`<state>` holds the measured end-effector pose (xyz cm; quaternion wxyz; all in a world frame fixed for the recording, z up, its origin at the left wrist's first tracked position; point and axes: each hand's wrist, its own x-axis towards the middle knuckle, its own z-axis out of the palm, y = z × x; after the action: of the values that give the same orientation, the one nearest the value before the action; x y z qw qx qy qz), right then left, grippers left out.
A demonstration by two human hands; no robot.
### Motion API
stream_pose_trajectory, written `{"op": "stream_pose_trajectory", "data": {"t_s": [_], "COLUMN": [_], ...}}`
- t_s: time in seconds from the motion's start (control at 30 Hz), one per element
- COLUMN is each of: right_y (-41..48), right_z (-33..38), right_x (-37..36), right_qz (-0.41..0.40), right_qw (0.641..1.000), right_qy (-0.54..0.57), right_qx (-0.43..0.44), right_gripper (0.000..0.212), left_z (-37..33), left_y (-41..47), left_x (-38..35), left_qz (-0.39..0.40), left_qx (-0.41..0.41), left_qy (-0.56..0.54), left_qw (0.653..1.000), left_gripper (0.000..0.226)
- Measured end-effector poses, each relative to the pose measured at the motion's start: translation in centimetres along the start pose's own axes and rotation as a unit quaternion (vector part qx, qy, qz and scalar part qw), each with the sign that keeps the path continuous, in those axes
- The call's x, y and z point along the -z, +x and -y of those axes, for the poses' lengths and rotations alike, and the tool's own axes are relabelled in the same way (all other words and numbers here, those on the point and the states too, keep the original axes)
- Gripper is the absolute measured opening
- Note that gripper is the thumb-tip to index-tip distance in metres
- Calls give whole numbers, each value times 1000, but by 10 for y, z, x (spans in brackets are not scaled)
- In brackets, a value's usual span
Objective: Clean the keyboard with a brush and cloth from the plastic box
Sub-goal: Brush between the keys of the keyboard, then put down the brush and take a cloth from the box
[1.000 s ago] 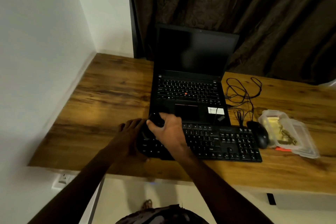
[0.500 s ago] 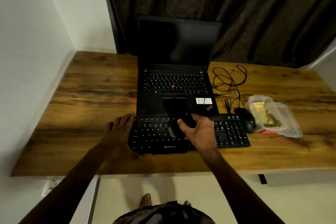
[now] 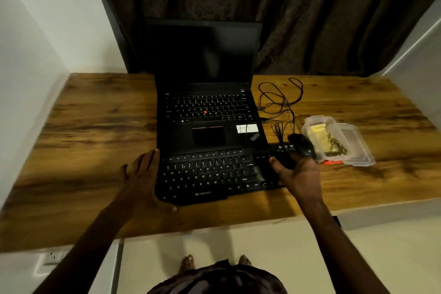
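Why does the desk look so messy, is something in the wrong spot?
A little. The keyboard sits askew, its far edge up against the laptop. Tangled black cables lie loose beside the laptop, and the mouse is jammed against the plastic box. Nothing looks spilled or broken.

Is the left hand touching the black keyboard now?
Touching. In the head view the left hand lies flat against the left end of the keyboard, its thumb wrapped under the near corner, with no gap visible.
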<state>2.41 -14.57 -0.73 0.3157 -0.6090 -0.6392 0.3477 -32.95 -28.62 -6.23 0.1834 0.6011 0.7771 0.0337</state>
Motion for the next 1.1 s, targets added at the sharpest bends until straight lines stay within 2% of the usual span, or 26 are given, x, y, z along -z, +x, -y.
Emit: {"op": "stream_pose_trajectory", "data": {"t_s": [0.1, 0.17, 0.33, 0.5, 0.6, 0.67, 0.9, 1.1], "right_y": [7, 13, 22, 31, 28, 22, 16, 24], "right_z": [-15, -24, -52, -73, -87, -97, -126, -149], "right_x": [23, 36, 63, 81, 89, 95, 122, 133], "right_qz": [-25, -35, -51, -72, -55, -27, 0, -17], "right_qw": [999, 999, 997, 996, 978, 962, 945, 952], "right_qy": [30, 18, -10, 44, 194, 261, 291, 273], "right_qx": [19, 37, 62, 12, -58, -74, -150, -136], "right_gripper": [12, 22, 31, 17, 17, 18, 13, 15], "left_z": [-20, -36, -85, -119, -139, -153, -193, -219], "left_y": [2, 5, 18, 26, 27, 27, 38, 45], "left_x": [-6, -8, -14, -24, -30, -33, -44, -48], "left_qz": [-31, -41, 2, 13, 15, 8, -31, -54], "left_qx": [-20, -33, -17, 3, 4, -6, -27, -30], "left_qy": [21, 30, 32, 52, 45, 37, 22, 8], "left_qw": [999, 998, 999, 999, 999, 999, 999, 998], "left_gripper": [162, 156, 149, 146, 145, 142, 127, 119]}}
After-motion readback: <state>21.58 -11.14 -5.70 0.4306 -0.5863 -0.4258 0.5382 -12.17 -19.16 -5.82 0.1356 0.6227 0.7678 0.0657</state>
